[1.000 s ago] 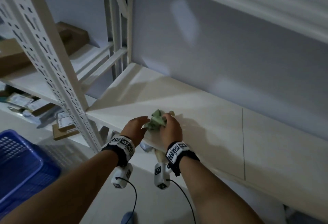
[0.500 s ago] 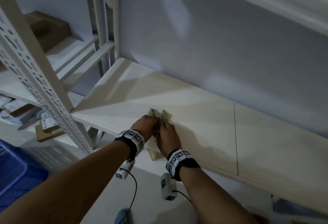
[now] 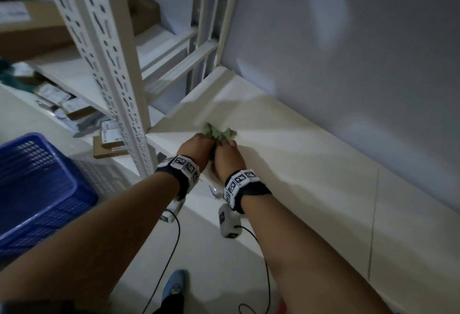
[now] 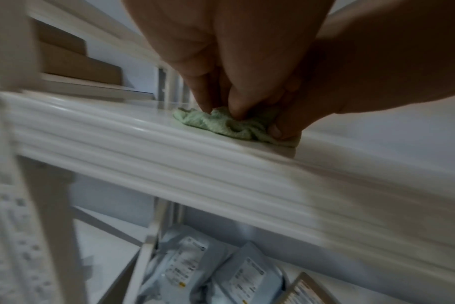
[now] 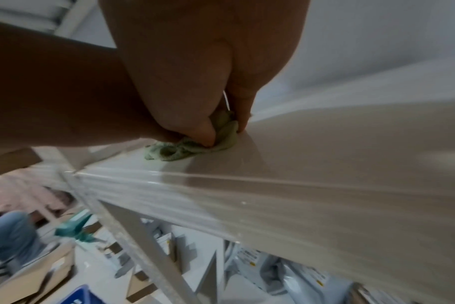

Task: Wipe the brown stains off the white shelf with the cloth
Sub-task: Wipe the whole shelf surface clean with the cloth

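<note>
A crumpled pale green cloth (image 3: 219, 133) (image 4: 221, 123) (image 5: 192, 148) lies on the white shelf (image 3: 311, 164) close to its front left corner. Both hands sit side by side on it. My left hand (image 3: 195, 150) (image 4: 221, 102) pinches the cloth with curled fingertips and pushes it down on the board. My right hand (image 3: 227, 159) (image 5: 216, 131) grips the cloth's right part between thumb and fingers. No brown stain shows on the visible shelf surface; the spot beneath the cloth is hidden.
A perforated white upright (image 3: 109, 72) stands just left of the hands. A blue basket (image 3: 37, 189) sits on the floor at the left. Cardboard boxes (image 3: 32, 37) fill the neighbouring rack, and packets (image 4: 208, 267) lie on the shelf below. The grey wall (image 3: 348, 52) backs the shelf.
The two hands have closed together on the cloth and slid it slightly left toward the shelf's front corner. The head view has swung, and the blue basket is back in sight.
</note>
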